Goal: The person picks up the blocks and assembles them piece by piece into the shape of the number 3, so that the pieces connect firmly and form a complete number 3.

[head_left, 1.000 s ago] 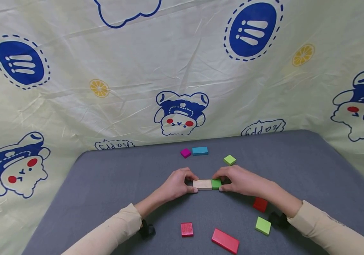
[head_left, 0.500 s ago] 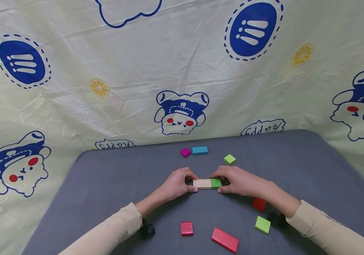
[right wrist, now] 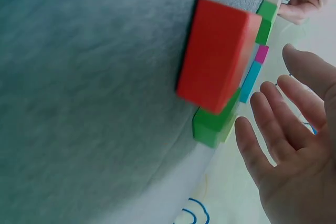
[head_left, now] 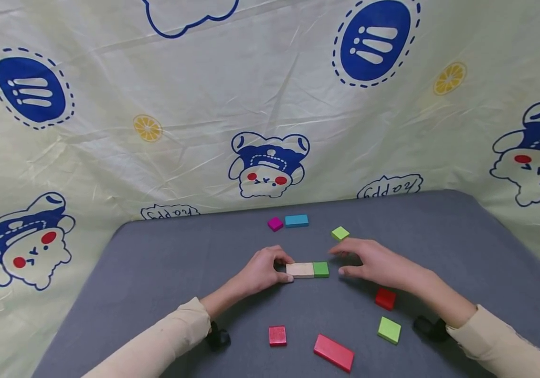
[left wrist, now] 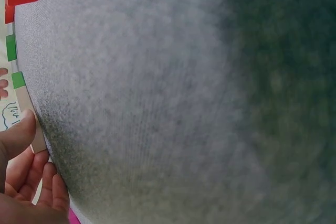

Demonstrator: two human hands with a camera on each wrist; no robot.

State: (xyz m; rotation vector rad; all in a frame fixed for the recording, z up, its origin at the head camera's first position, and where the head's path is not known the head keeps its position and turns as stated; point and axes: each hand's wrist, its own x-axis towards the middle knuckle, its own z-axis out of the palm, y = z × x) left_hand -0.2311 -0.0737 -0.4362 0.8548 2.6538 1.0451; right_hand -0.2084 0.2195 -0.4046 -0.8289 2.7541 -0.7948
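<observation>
A pale wooden block point(head_left: 300, 270) lies on the grey table in the head view, its right end against a green square block point(head_left: 320, 269). My left hand point(head_left: 265, 270) pinches the pale block's left end. The left wrist view shows its thumb point(left wrist: 23, 129) on top of the wood, fingers at the near end. To the right of the green block is my right hand point(head_left: 371, 261), apart from it, with fingers spread and nothing held. In the right wrist view that hand point(right wrist: 294, 145) has its palm and loosely bent fingers showing beside a red block point(right wrist: 215, 56).
Toward the back lie a magenta block point(head_left: 275, 224), a blue block point(head_left: 296, 221) and a lime block point(head_left: 340, 233). Nearer are a red block point(head_left: 385, 298), another lime block point(head_left: 389, 330), a small pinkish-red block point(head_left: 277, 336) and a longer one point(head_left: 334, 353). A printed curtain point(head_left: 194, 157) hangs behind.
My right hand has let go of the green block and drawn back to the right, its fingers opening. The left hand keeps its place on the pale block.
</observation>
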